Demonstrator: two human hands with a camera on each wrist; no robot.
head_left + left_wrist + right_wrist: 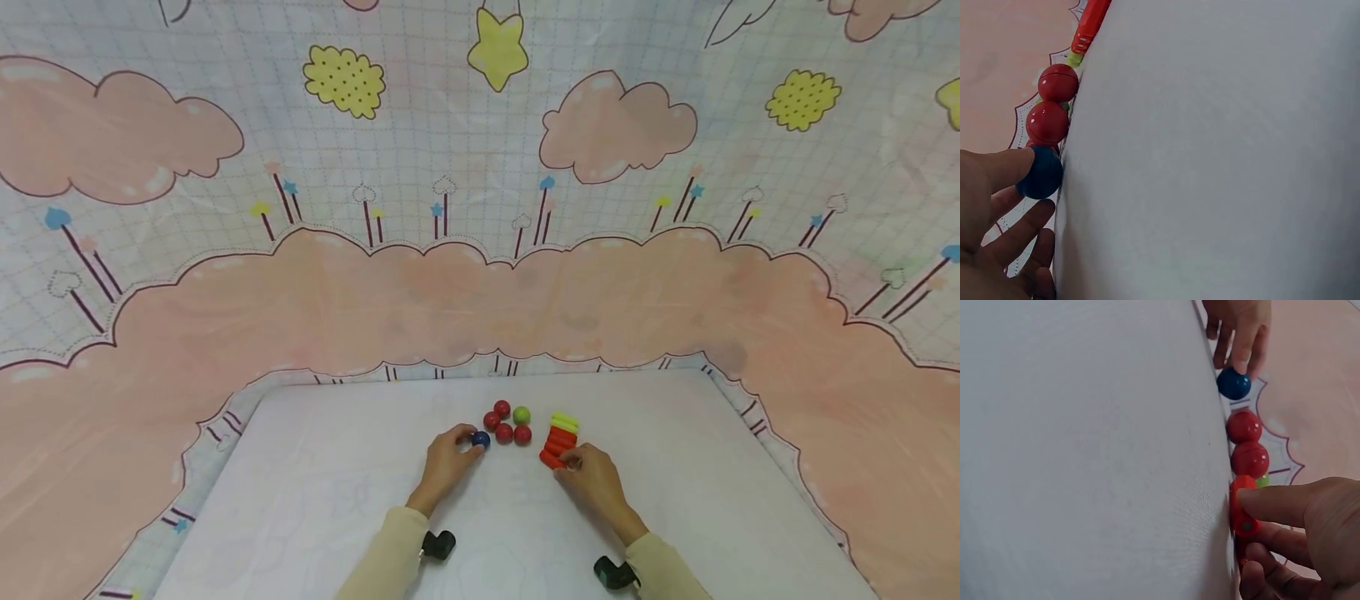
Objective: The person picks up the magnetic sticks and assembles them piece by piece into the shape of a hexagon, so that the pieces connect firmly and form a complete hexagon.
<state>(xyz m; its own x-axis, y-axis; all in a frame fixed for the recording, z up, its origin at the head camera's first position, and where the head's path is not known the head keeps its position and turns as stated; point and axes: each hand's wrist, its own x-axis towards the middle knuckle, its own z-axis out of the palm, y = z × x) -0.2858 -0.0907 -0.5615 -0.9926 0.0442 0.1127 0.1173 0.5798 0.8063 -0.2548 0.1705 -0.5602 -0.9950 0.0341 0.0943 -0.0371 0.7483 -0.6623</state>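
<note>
Pinching blue ball (482,440) and red stick (551,459)
Clamping fingers of left hand (447,461) on the ball near red balls (504,433), of right hand (594,477) on the stick

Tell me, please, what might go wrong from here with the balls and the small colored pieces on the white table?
The blue ball, pinched by the left hand, could roll away across the flat table if released. It might also bump the nearby red balls and scatter them. The right hand, pinching the end red piece, could nudge the yellow-green pieces and other red pieces out of line.
</note>
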